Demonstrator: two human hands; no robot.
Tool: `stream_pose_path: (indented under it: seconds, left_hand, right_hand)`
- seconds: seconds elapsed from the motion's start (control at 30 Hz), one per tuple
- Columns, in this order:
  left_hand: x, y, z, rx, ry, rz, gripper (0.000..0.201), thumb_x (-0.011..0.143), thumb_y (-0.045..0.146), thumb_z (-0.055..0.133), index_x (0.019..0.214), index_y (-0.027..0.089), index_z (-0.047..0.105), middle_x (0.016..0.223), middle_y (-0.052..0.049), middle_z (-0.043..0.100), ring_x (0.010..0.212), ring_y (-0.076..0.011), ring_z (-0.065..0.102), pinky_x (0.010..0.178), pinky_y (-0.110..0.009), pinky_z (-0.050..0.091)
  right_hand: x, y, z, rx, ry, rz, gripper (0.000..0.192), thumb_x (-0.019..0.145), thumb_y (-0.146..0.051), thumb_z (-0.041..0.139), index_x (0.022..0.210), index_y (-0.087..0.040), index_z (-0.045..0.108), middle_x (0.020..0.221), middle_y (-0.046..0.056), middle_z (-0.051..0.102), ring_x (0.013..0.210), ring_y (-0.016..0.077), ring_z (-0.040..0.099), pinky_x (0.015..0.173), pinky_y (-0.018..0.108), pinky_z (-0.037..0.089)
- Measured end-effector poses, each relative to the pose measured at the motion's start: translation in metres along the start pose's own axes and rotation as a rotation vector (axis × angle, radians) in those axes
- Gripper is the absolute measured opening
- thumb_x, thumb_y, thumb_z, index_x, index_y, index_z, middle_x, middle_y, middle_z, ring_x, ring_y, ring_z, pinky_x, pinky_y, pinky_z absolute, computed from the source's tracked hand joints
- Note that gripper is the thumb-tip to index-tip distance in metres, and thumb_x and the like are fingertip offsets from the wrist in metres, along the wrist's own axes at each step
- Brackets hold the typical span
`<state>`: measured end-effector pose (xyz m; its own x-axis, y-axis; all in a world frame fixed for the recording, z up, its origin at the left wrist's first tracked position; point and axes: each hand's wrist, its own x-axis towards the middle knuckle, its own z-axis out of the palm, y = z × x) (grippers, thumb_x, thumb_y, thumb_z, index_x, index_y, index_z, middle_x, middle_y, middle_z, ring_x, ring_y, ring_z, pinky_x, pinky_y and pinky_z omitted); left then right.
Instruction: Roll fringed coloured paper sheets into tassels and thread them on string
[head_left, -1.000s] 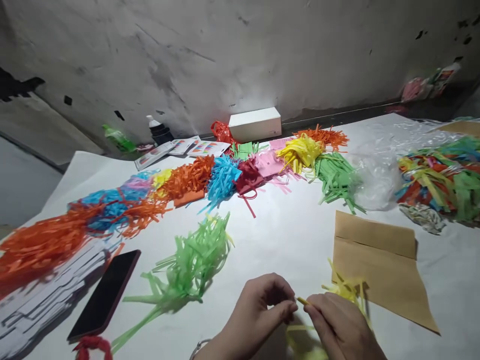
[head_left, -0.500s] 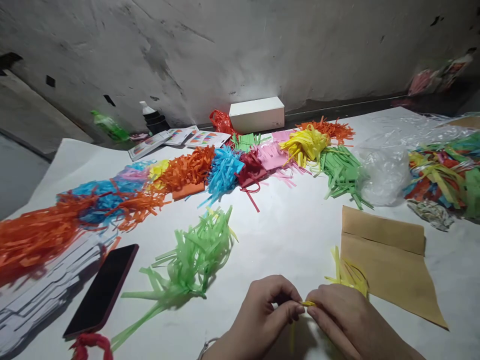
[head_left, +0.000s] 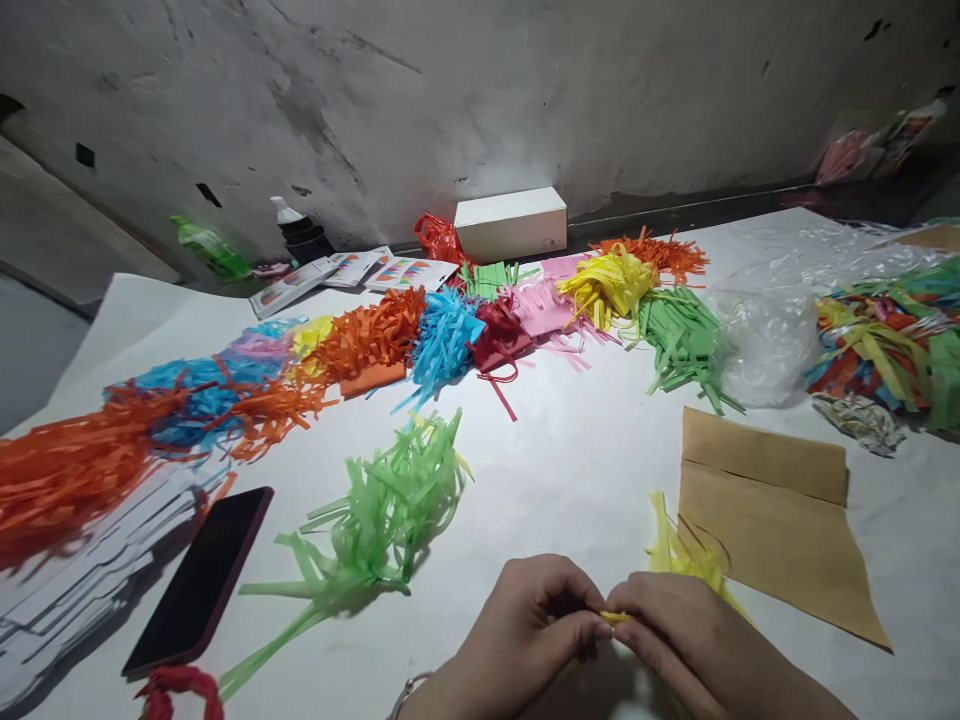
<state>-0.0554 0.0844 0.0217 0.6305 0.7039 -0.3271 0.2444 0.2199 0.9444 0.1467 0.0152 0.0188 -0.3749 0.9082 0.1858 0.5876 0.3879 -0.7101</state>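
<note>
While hands [head_left: 536, 620] [head_left: 686, 630] pinch yellow paper [head_left: 616, 618], packet print [head_left: 414, 273] is illegible.

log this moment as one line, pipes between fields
left hand: pinching yellow strip | right hand: pinching same strip | right side: yellow strips, brown paper | left side: green strips, phone

We pinch a narrow yellow strip [head_left: 616, 617] roughly level between left hand [head_left: 529, 618] and right hand [head_left: 686, 628]; loose yellow strips [head_left: 677, 552] lie beyond the right hand.

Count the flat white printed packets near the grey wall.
3: the left packet, the middle packet and the right packet, nearest the crumpled red plastic bag. More may lie hidden underneath.
</note>
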Motion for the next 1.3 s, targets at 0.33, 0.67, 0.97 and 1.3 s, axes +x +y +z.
stream_pose_path:
  seconds: [0.33, 0.67, 0.97, 1.3]
  left_hand:
    - [-0.001, -0.003, 0.002, 0.185, 0.014, 0.065, 0.012, 0.079, 0.029, 0.072, 0.076, 0.017, 0.074, 0.067, -0.001, 0.067, 0.061, -0.0121, 0.056, 0.058, -0.022, 0.043]
    - [0.002, -0.005, 0.0, 0.038, -0.05, -0.03, 0.011, 0.078, 0.025, 0.073, 0.073, 0.015, 0.07, 0.06, 0.001, 0.063, 0.055, -0.0113, 0.057, 0.055, -0.022, 0.043]
    - [0.004, -0.005, 0.003, -0.077, -0.042, -0.047, 0.01, 0.075, 0.021, 0.076, 0.07, 0.014, 0.071, 0.056, 0.003, 0.061, 0.052, -0.01, 0.057, 0.054, -0.021, 0.044]
    - [0.002, -0.008, 0.0, 0.115, 0.0, 0.087, 0.018, 0.093, 0.029, 0.058, 0.085, 0.017, 0.069, 0.068, -0.003, 0.07, 0.063, -0.0143, 0.064, 0.064, -0.025, 0.049]
  right_hand:
    - [-0.007, 0.002, 0.006, -0.024, 0.001, 0.015, 0.022, 0.106, -0.019, 0.04, 0.089, -0.023, 0.054, 0.08, -0.002, 0.063, 0.071, 0.012, 0.06, 0.065, 0.022, 0.045]
    - [-0.007, -0.001, 0.007, -0.013, -0.032, 0.031, 0.026, 0.107, -0.02, 0.037, 0.09, -0.021, 0.056, 0.082, 0.0, 0.062, 0.075, 0.015, 0.058, 0.069, 0.026, 0.043]
    - [-0.01, 0.007, 0.013, 0.024, -0.083, 0.048, 0.024, 0.105, -0.018, 0.038, 0.096, -0.021, 0.06, 0.086, 0.002, 0.063, 0.08, 0.0161, 0.058, 0.073, 0.027, 0.044]
    - [-0.004, 0.01, 0.008, 0.058, 0.06, 0.019, 0.023, 0.107, -0.024, 0.039, 0.096, -0.022, 0.06, 0.082, 0.001, 0.065, 0.075, 0.0148, 0.062, 0.069, 0.025, 0.047]
